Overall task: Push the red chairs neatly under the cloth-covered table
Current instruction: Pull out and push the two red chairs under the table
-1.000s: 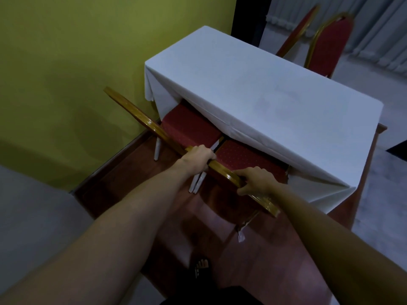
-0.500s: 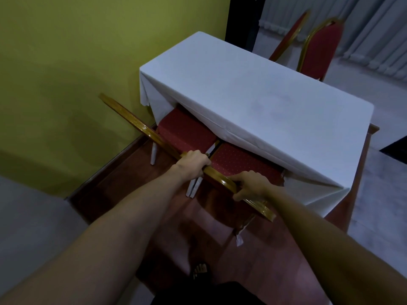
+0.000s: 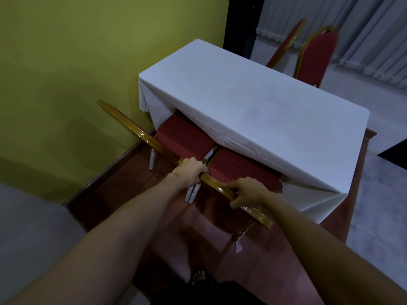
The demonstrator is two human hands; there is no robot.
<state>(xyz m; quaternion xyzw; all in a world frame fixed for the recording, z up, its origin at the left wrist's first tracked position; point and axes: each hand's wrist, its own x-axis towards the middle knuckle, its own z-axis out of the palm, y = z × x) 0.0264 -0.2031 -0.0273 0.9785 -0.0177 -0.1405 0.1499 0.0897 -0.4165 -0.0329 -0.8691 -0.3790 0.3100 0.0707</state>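
A table under a white cloth (image 3: 253,100) stands in the middle. Two red chairs sit side by side at its near side, seats partly under the cloth. The left chair (image 3: 185,139) has its gold back rail running off to the left. My left hand (image 3: 190,170) and my right hand (image 3: 248,191) both grip the gold top rail of the right chair (image 3: 240,170). Two more red chairs (image 3: 317,56) stand beyond the far side of the table.
A yellow-green wall (image 3: 88,62) runs along the left, close to the left chair. The table and chairs stand on a raised wooden platform (image 3: 114,188) with grey floor around it. My sandalled foot (image 3: 199,279) is at the platform's near part. Grey curtains (image 3: 374,36) hang at the back right.
Both hands keep their hold on the right chair's rail. The red seats show a little less under the cloth, and the view has drifted slightly.
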